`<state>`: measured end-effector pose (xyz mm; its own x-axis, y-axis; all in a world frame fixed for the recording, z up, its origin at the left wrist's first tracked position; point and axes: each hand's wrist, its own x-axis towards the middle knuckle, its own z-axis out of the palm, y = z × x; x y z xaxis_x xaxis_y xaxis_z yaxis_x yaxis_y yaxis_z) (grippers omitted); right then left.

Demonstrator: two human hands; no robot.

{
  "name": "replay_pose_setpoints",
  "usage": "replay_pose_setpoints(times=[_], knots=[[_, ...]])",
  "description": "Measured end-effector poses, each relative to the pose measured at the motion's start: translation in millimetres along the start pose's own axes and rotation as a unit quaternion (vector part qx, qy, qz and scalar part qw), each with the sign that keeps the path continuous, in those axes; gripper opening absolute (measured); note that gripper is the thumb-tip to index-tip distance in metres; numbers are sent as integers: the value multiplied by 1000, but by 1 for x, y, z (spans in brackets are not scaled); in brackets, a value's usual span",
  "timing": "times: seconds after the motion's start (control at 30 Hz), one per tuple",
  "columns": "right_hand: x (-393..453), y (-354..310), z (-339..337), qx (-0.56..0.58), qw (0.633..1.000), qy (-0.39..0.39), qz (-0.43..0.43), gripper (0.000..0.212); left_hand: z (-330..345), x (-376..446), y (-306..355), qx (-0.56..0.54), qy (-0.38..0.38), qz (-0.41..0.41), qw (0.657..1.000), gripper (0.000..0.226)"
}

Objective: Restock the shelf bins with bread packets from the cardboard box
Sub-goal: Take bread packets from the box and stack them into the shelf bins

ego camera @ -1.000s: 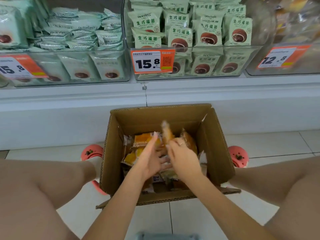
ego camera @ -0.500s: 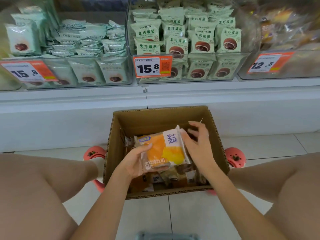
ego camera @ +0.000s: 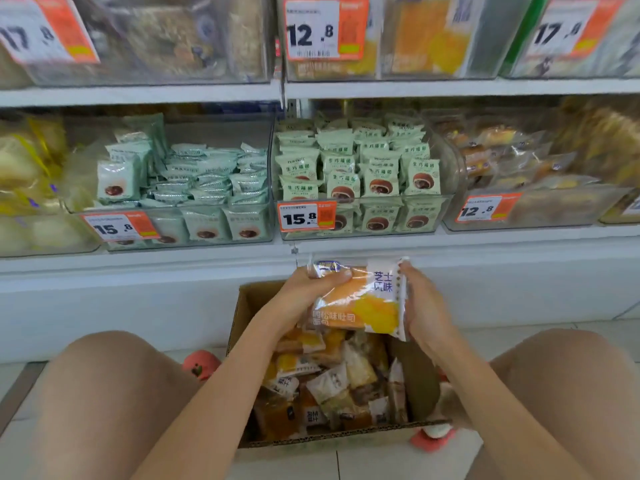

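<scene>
I hold an orange and white bread packet (ego camera: 363,299) above the open cardboard box (ego camera: 239,306) on the floor. My left hand (ego camera: 304,292) grips its left side, thumb across the top corner. My right hand (ego camera: 420,303) grips its right edge. Several more bread packets (ego camera: 329,379) lie jumbled inside the box. On the upper shelf, a clear bin (ego camera: 433,39) behind a 12.8 price tag (ego camera: 323,27) holds packets of the same orange kind.
The lower shelf carries clear bins of green packets (ego camera: 360,168), another green-packet bin (ego camera: 187,181) at left and a bin of mixed breads (ego camera: 512,168) at right. My bare knees flank the box. Pink slippers (ego camera: 201,363) sit on the tiled floor.
Both hands lifted the orange packet out of the box to shelf-base height. My view tilted up, bringing the upper shelf and its bins into sight.
</scene>
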<state>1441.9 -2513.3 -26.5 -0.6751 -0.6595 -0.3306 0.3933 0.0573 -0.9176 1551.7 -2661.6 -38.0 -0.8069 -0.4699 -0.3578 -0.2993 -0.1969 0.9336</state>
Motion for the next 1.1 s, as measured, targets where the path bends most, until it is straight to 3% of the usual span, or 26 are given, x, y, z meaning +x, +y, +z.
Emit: replay_pose_setpoints(times=[0.07, 0.13, 0.27, 0.37, 0.43, 0.5, 0.57, 0.63, 0.8, 0.87, 0.93, 1.0, 1.1], knots=[[0, -42, -4, -21, 997, -30, -66, 22, 6, 6, 45, 74, 10, 50, 996, 34], [0, -87, -9, -147, 975, -41, -163, 20, 14, 15, 94, 121, -7, 109, 987, 15], [0, -179, -22, -259, 934, -19, -245, 31, 35, 32, 197, 175, -13, 215, 961, 14], [8, -248, -40, -279, 905, 56, -315, 23, 48, 51, 268, 129, 51, 294, 946, 31], [20, -292, -49, -266, 886, 113, -362, 19, 48, 70, 308, 151, 184, 415, 878, 37], [36, -333, -51, -240, 867, 167, -404, 25, 46, 88, 336, 317, 341, 478, 745, 37], [58, -370, -45, -253, 834, 203, -446, 20, 47, 108, 353, 486, 385, 455, 639, 39], [82, -402, -31, -268, 819, 204, -465, 14, 52, 126, 355, 585, 368, 434, 578, 46], [125, -454, -18, -201, 873, 192, -401, 11, 54, 136, 353, 624, 358, 395, 571, 63], [140, -466, -21, -164, 867, 240, -404, 4, 52, 139, 354, 629, 345, 401, 569, 64], [161, -471, -19, -183, 820, 326, -433, 8, 51, 143, 354, 640, 332, 401, 565, 65], [182, -470, -8, -247, 743, 399, -477, 16, 51, 144, 354, 644, 326, 402, 564, 66], [205, -466, 17, -315, 679, 413, -518, 22, 50, 142, 354, 645, 320, 398, 568, 65]])
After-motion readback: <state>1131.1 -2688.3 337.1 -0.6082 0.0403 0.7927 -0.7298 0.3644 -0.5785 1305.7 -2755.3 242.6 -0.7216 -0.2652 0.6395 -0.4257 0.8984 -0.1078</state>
